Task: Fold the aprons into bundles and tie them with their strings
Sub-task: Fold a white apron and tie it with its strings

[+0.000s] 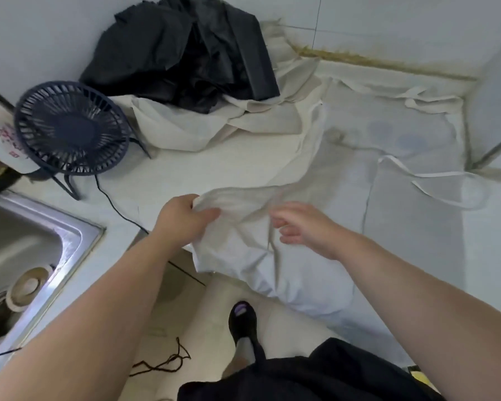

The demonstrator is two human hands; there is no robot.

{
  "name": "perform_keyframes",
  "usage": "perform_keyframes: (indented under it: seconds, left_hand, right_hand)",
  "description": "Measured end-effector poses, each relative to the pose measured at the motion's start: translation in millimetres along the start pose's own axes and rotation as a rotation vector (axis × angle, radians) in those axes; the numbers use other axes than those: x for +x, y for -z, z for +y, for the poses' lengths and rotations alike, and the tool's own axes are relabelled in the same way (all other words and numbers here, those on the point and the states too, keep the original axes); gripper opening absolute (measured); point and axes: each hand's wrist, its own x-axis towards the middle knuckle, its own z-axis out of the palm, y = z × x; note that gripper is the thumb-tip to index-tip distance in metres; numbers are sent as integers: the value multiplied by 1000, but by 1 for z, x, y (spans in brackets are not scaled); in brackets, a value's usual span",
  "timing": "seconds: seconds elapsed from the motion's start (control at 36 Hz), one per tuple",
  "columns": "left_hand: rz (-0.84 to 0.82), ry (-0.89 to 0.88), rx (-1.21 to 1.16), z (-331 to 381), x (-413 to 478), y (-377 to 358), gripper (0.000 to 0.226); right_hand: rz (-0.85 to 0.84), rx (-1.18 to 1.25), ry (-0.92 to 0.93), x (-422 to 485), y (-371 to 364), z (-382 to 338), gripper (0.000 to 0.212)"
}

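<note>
The left hand (185,218) pinches a corner of the cream apron (287,227), which sprawls across the white surface (185,169) and droops over its front edge, probably lifting it to start a fold. The right hand (304,227) hovers open above the cloth. More aprons (214,123), a black pile (185,53) and a small fan (70,128) crowd the back.

Cream apron (272,227), navy fan (70,128)
</note>
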Motion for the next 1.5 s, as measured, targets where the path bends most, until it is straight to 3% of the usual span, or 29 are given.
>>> perform_keyframes:
  seconds: [0.08, 0.17, 0.22, 0.39, 0.5, 0.64, 0.69, 0.78, 0.94, 1.0, 1.06, 1.14, 1.22, 1.28, 1.33, 1.36, 1.42, 1.5]
  left_hand:
    - [-6, 86, -107, -14, -9, 6, 31]
    - [-221, 260, -103, -38, -23, 23, 77]
    - [-352, 284, -149, -58, -29, 31, 90]
    - [-326, 131, -313, -73, -33, 28, 60]
    - [-205, 45, -283, -66, -28, 32, 20]
    - [-204, 23, -335, -64, -22, 55, 16]
    - [-288, 13, -421, -59, -25, 58, 18]
    - [-457, -31, -533, -46, -30, 59, 24]
    - [-642, -136, -598, -20, -38, 44, 31]
    - [-709, -180, -589, -14, -40, 37, 34]
    - [-777, -215, -532, -11, -43, 28, 36]
    - [-846, -250, -382, -9, -47, 9, 38]
    - [-893, -342, -186, -3, -52, -11, 41]
    - [-983, -387, 3, 3, -58, -21, 46]
    - [-1040, -380, 148, 7, -62, -29, 46]
    - [-1036, -370, 167, 7, -62, -32, 43]
    - [-956, -334, 81, 4, -58, -35, 29]
    - [-655, -308, -43, -6, -43, -37, 15]
  right_hand:
    - [-58, -423, 87, -5, -12, 17, 25]
    - [-56, -771, 201, -5, -22, 28, 42]
    - [-42, -881, 262, -5, -26, 32, 41]
    - [6, -946, 285, -1, -32, 37, 28]
    - [12, -1030, 211, -1, -42, 38, 53]
    - [195, -1235, 195, -8, -61, 39, 68]
    - [211, -1208, 215, -13, -71, 39, 60]
    - [105, -1066, 168, -20, -84, 39, 57]
    - [66, -802, 20, -33, -86, 35, 82]
    - [90, -668, 34, -39, -82, 35, 80]
    - [189, -452, 60, -46, -77, 33, 60]
    - [410, 79, -12, -53, -64, 26, 26]
    - [337, 438, -71, -61, -45, 21, 54]
    - [320, 382, -92, -70, -36, 20, 52]
    - [433, 190, -93, -73, -31, 23, 16]
    - [529, 90, -99, -73, -29, 27, 16]
    - [658, 9, -150, -71, -22, 38, 26]
    - [715, 14, -225, -67, -13, 55, 24]
